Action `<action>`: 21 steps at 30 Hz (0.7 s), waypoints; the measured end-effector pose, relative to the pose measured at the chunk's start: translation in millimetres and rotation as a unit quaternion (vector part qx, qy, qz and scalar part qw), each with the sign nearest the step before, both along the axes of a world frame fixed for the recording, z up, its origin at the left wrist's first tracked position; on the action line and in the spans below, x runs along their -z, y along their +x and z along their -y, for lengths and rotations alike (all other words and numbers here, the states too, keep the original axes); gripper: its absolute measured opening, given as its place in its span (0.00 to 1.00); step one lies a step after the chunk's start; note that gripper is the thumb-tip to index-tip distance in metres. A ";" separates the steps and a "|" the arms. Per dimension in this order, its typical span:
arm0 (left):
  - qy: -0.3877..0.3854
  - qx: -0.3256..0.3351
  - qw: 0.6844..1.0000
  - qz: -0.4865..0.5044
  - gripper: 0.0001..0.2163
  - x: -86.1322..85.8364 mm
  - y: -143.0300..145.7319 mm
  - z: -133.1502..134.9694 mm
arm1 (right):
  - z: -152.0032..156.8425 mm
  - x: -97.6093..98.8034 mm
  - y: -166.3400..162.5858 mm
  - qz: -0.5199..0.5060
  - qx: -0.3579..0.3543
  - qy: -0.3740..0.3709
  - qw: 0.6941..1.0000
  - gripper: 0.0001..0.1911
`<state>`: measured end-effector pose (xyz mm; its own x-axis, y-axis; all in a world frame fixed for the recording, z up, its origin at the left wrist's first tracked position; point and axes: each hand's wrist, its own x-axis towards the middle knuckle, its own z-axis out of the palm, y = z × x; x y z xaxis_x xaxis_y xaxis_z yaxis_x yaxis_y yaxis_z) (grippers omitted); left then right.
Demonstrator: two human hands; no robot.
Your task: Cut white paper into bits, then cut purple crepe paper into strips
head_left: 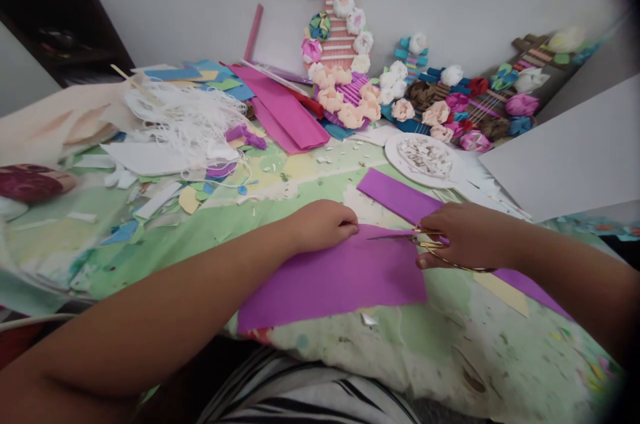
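Observation:
A sheet of purple paper [330,281] lies at the table's front edge. At its top edge my left hand [325,224] pinches the paper between thumb and curled fingers. My right hand [455,234] has its fingers in the gold handles of a pair of scissors [393,237]. The blades point left over the upper part of the sheet, toward my left hand. Behind and under my right hand runs a long purple strip [395,194], whose other end shows beneath my right forearm. A cream paper piece [503,294] is beside that end.
White string [180,117] is heaped at the back left among paper scraps. Folded pink paper [285,111] lies behind. Several stick instruments with paper flowers [345,44] lean on the wall. A white round-ended board [425,161] and a white panel [570,144] stand right.

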<state>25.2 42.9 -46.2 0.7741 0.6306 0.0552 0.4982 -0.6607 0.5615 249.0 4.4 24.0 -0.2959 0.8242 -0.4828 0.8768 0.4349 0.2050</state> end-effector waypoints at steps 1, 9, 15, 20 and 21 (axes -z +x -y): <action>0.001 0.001 1.000 -0.002 0.12 0.0 0.1 0.1 | -1.3 0.6 -1.3 0.004 -0.002 0.001 1.000 0.28; -0.003 0.003 1.000 -0.003 0.12 0.6 -0.9 1.3 | -7.2 4.3 -8.8 0.027 -0.011 0.007 1.000 0.30; -0.024 -0.009 1.000 -0.003 0.13 -1.7 -1.3 2.1 | -10.1 5.5 -10.1 0.052 -0.031 0.021 0.998 0.30; -0.040 -0.027 0.999 0.007 0.12 -1.9 -0.5 1.1 | -13.6 5.8 -7.8 0.063 -0.051 0.032 0.996 0.30; -0.045 -0.030 0.999 0.008 0.12 -1.7 -0.3 0.9 | -14.0 5.6 -7.9 0.059 -0.053 0.031 0.996 0.30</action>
